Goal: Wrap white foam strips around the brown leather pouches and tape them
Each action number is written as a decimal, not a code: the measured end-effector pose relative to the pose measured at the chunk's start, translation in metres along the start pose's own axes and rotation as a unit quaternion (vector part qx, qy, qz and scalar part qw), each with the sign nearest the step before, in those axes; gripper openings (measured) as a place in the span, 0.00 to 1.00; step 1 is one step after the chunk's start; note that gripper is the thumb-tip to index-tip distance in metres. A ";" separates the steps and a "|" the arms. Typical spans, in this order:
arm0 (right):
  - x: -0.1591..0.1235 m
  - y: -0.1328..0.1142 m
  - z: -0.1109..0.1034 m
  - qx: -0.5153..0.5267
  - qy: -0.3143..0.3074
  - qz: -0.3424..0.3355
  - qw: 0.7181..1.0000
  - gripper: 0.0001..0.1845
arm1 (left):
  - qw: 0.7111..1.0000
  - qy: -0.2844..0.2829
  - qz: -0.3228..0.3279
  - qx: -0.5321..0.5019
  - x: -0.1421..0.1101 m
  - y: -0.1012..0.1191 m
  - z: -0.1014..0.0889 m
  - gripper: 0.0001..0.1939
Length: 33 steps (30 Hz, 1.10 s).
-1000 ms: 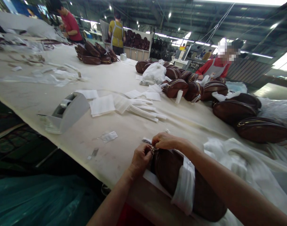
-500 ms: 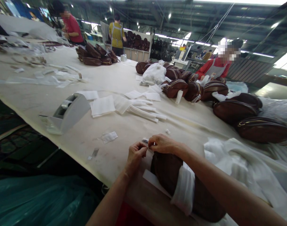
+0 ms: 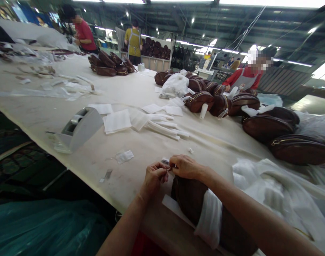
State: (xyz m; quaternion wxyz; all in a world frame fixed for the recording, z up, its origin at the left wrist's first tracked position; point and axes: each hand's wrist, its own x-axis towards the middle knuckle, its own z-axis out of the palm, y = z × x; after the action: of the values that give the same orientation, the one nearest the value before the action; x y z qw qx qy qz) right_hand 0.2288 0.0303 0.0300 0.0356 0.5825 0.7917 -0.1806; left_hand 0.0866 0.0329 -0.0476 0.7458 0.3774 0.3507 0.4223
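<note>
Just below the right hand (image 3: 185, 166), a brown bag (image 3: 190, 199) is lying on the worktop (image 3: 143, 149), a white strip (image 3: 211, 217) crossing it. Fingertips closed, that hand and the left hand (image 3: 153, 176) are pinching a small piece (image 3: 169, 170), too tiny to identify, near the bag's end.

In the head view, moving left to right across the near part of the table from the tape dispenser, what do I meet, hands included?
Tape dispenser, small plastic piece, left hand, right hand, white sheeting.
</note>
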 end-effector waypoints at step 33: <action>-0.001 0.003 0.003 0.031 0.038 -0.058 0.997 0.10 | 0.990 -0.010 -0.052 -0.132 -0.001 0.011 -0.009 0.08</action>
State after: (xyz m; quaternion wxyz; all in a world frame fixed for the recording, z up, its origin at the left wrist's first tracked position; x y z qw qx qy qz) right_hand 0.2312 0.0293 0.0270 -0.0233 0.5427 0.8190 -0.1847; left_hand 0.0752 0.0385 -0.0423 0.8136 0.2615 0.3032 0.4217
